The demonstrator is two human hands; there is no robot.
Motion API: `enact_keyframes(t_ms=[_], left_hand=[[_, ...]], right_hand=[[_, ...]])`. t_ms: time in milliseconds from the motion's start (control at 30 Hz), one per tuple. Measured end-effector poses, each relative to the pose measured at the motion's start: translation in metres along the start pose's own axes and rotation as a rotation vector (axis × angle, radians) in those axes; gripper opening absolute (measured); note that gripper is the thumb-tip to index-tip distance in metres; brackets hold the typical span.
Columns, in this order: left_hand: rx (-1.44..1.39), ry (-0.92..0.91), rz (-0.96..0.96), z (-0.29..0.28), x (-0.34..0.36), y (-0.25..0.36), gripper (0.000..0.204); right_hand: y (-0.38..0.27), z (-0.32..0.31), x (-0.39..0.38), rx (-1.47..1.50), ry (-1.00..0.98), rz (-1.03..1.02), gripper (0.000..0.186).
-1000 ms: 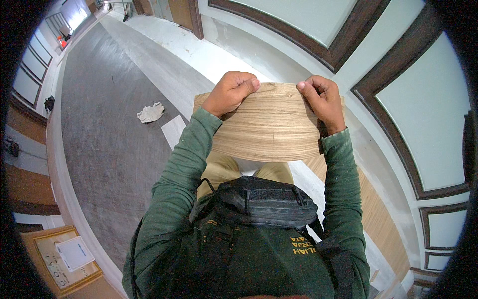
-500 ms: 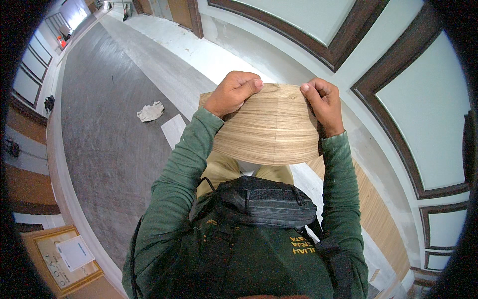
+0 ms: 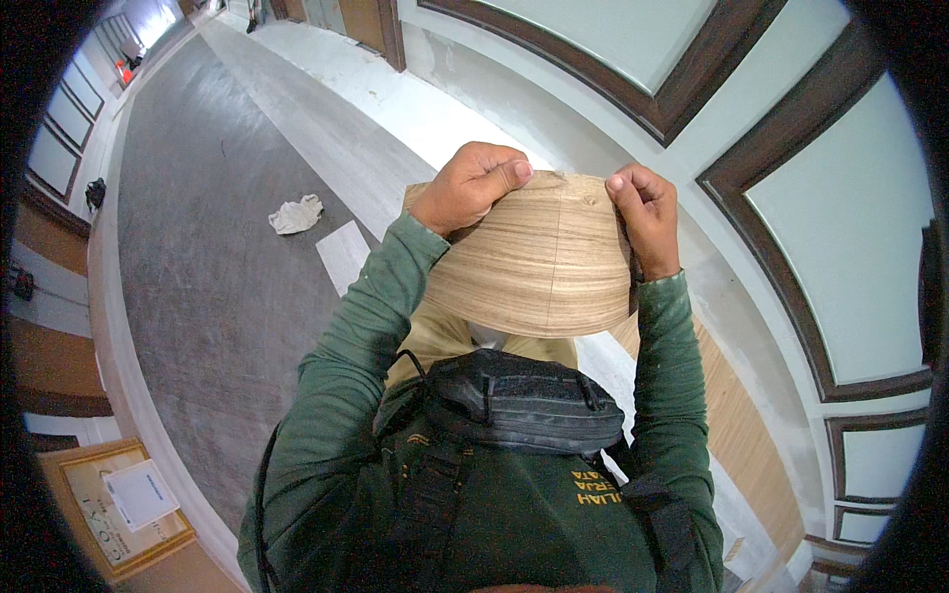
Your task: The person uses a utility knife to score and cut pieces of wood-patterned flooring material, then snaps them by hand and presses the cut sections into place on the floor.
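A wood-grain floor plank (image 3: 529, 252) is held up in front of my body, its light brown face toward me and a thin seam line running down it. My left hand (image 3: 472, 188) grips its upper left part, thumb lying over the face. At the upper right corner, my right hand (image 3: 647, 219) pinches the edge between thumb and curled fingers. The plank's back is hidden. Below it hangs a black waist bag (image 3: 524, 405) across my front.
Dark grey floor (image 3: 213, 247) stretches to the left, with a crumpled white cloth (image 3: 296, 214) and a pale flat piece (image 3: 344, 255) on it. Laid wood-look flooring (image 3: 736, 420) runs along the panelled wall (image 3: 830, 217) at right. A framed board (image 3: 119, 509) stands lower left.
The plank and both hands have shifted slightly right and down, and the plank's lower edge hangs a little lower. Both hands keep their grip.
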State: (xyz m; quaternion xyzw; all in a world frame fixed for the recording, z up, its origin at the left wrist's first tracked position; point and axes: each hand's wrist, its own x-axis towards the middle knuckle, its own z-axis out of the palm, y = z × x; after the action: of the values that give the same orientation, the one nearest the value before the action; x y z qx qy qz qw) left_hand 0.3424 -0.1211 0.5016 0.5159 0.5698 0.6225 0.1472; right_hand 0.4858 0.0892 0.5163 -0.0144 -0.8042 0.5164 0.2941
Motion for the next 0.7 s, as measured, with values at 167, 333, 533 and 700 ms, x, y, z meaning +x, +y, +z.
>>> enact_keyframes(t_ms=[167,333,533,700], left_hand=[[-0.007,0.006,0.007,0.004,0.0,0.009,0.041],[0.017,0.0,0.001,0.005,-0.002,0.011,0.047],[-0.013,-0.014,0.039,0.001,-0.001,0.005,0.041],[-0.037,-0.004,0.052,0.004,0.0,0.006,0.042]], right_hand=[[0.0,0.003,-0.003,0.087,0.012,0.035,0.03],[0.002,0.006,-0.005,0.126,0.012,-0.01,0.027],[-0.002,0.011,-0.007,0.156,0.008,0.009,0.025],[0.003,0.013,-0.007,0.166,0.036,-0.009,0.024]])
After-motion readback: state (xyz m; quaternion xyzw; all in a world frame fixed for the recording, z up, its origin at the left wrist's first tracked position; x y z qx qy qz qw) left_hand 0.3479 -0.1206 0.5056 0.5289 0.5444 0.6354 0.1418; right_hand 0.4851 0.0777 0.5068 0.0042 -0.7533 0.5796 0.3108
